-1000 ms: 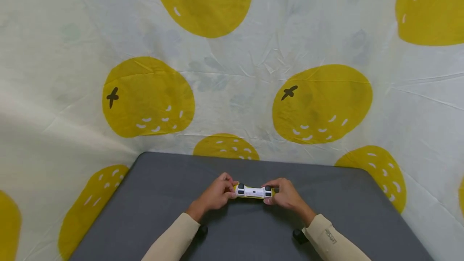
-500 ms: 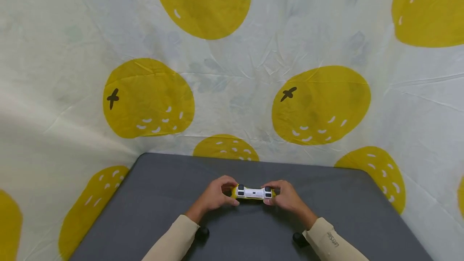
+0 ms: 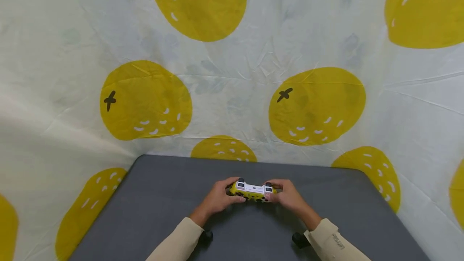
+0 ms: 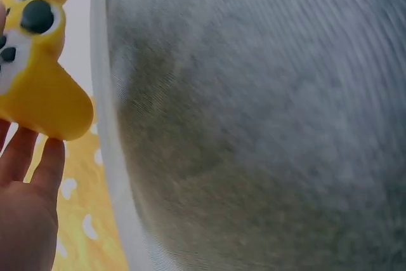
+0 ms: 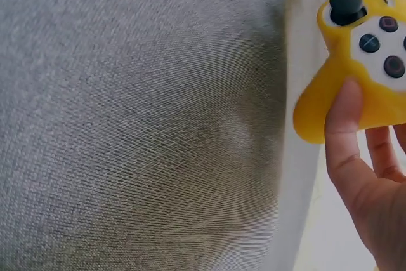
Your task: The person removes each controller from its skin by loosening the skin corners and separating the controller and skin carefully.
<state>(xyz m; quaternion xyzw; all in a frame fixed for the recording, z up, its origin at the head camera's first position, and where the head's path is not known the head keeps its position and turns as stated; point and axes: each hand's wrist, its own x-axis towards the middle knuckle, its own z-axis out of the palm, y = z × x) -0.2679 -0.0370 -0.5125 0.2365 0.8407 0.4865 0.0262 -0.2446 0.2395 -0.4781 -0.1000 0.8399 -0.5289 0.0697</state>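
A yellow game controller (image 3: pixel 250 195) with a white back edge and black buttons is held over the grey table between both hands. My left hand (image 3: pixel 218 197) has its thumb along the near side of the left end and its index finger at the far side. In the left wrist view, fingertips of the left hand (image 4: pixel 32 195) meet the yellow handle (image 4: pixel 54 106). Pinching the right end is my right hand (image 3: pixel 288 195). The right wrist view shows its thumb (image 5: pixel 344 112) pressed on the handle below the round face buttons (image 5: pixel 380 49).
The grey cloth-covered table (image 3: pixel 174 176) spreads around the hands. Behind it and at both sides hangs a pale sheet (image 3: pixel 224 100) printed with large yellow fruit. Dark wrist cameras sit at both cuffs, near the tabletop.
The controller has tipped so its yellow button face shows in the head view. My left hand spread from a pinch at its end, then took a wider hold. The right hand kept its grip.
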